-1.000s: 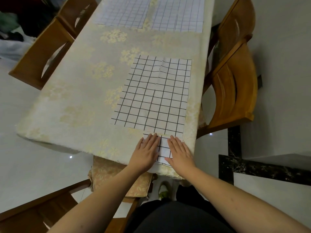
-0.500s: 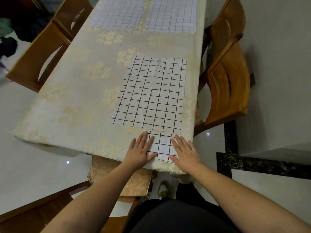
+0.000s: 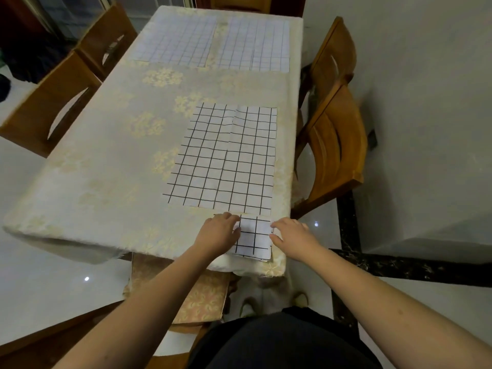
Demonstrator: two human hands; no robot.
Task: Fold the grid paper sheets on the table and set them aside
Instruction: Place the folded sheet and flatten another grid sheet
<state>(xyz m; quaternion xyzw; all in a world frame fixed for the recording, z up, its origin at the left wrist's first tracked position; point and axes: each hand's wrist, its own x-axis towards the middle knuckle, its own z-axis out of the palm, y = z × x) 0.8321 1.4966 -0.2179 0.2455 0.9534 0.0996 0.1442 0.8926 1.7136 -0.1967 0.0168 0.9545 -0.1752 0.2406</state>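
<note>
Head view: left hand (image 3: 218,231) and right hand (image 3: 291,235) curl round the side edges of the folded sheet (image 3: 254,238) at the table's (image 3: 106,166) near edge. A loose grip could let its layers spring open or slide off.

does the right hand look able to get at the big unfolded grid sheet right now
Probably yes. The right hand sits at the folded paper's right edge, and the big unfolded grid sheet lies just beyond it on the tablecloth with nothing between, though it seems to hold the folded paper.
</note>
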